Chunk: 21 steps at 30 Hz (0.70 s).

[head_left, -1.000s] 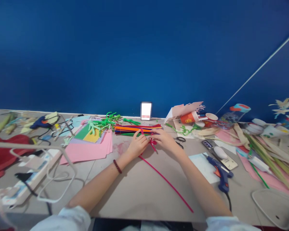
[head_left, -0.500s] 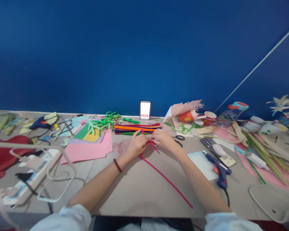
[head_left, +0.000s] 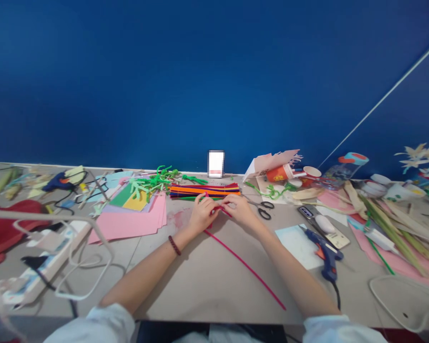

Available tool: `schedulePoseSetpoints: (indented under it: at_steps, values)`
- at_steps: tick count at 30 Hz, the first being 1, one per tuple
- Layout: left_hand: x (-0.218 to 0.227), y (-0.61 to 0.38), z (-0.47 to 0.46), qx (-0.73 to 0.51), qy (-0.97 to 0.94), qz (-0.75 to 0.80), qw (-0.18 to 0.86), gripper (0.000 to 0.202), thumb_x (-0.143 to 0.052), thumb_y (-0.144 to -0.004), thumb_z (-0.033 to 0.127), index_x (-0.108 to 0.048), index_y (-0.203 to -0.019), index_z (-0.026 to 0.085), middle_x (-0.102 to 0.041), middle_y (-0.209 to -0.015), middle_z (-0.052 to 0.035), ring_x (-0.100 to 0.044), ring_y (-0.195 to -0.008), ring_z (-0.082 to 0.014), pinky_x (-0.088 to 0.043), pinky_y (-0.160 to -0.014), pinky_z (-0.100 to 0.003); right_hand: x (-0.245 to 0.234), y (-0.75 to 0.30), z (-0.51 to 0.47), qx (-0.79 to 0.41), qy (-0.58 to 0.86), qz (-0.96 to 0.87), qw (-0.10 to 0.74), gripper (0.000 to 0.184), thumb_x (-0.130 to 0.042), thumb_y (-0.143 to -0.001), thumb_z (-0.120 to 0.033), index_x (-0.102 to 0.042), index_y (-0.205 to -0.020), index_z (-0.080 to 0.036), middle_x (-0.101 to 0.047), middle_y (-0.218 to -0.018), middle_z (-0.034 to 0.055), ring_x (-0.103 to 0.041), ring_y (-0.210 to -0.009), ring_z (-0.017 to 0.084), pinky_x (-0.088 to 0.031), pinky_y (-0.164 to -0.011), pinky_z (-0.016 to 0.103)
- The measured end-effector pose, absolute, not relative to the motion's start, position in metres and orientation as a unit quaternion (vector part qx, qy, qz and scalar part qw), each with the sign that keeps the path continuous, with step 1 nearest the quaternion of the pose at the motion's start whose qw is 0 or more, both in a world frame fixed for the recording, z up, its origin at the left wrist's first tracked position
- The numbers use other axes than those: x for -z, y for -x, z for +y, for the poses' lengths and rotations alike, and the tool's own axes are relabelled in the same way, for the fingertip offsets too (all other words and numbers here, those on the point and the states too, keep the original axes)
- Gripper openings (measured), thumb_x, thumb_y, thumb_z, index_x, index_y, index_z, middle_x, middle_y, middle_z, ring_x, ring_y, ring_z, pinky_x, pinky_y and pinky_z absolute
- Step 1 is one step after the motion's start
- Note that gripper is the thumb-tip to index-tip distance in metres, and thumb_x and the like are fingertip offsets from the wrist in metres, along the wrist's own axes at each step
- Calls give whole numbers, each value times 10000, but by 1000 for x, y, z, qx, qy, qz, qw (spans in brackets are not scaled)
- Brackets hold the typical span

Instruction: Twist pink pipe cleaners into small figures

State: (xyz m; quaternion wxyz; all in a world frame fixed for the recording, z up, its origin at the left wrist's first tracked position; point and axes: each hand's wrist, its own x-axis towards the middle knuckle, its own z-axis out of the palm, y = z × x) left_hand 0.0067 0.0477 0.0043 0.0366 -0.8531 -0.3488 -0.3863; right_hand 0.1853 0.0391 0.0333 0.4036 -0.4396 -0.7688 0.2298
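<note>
Pink paper stack (head_left: 128, 221) lay left of the work. We saw the left hand (head_left: 201, 214) on the table (head_left: 200, 286), fingers curled narrow, pinching the bent top end of a pink pipe cleaner (head_left: 246, 269); its long tail ran back toward the person. The right hand (head_left: 240, 209) met it, fingertips closed on the same end. Bundle of coloured pipe cleaners (head_left: 203, 191) just behind both hands; scissors (head_left: 262, 208) just right; glue gun (head_left: 323, 252) farther right.

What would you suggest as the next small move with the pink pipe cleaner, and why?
Probably a twist at the pinched end: the left hand and right hand both grip the pink pipe cleaner there, where it looks bent, while its long tail lies loose on the table.
</note>
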Motion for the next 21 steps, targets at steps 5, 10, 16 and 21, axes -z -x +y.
schedulePoseSetpoints:
  at_steps: [5,10,16,21]
  values:
    - [-4,-8,47,388,851,-352,38,98,-510,-859,210,-608,-847,207,-655,-782,-11,-584,-790,-151,-319,-1014,-418,-35,-187,44,-405,471,-632,463,222,-557,-810,-337,-626,-974,-204,-650,-949,43,-604,-786,145,-483,-703,275]
    - [-2,-7,47,411,831,-376,5,86,-547,-831,227,-623,-866,208,-661,-785,-14,-600,-788,-158,-332,-997,-424,-38,-194,47,-517,458,-562,456,304,-586,-769,-322,-580,-1053,-214,-612,-987,38,-608,-765,131,-506,-661,261]
    - [-8,-5,45,421,825,-376,13,104,-536,-836,218,-639,-846,213,-690,-788,-15,-621,-772,-159,-327,-1008,-434,-38,-191,43,-549,444,-550,446,349,-646,-728,-267,-575,-1063,-199,-605,-826,7,-603,-704,119,-504,-628,246]
    - [-13,-5,44,396,850,-342,66,176,-482,-845,155,-644,-885,210,-707,-831,-32,-636,-824,-166,-279,-1048,-457,-37,-189,44,-578,435,-519,455,380,-675,-711,-272,-565,-1067,-197,-592,-751,-17,-611,-657,111,-507,-620,248]
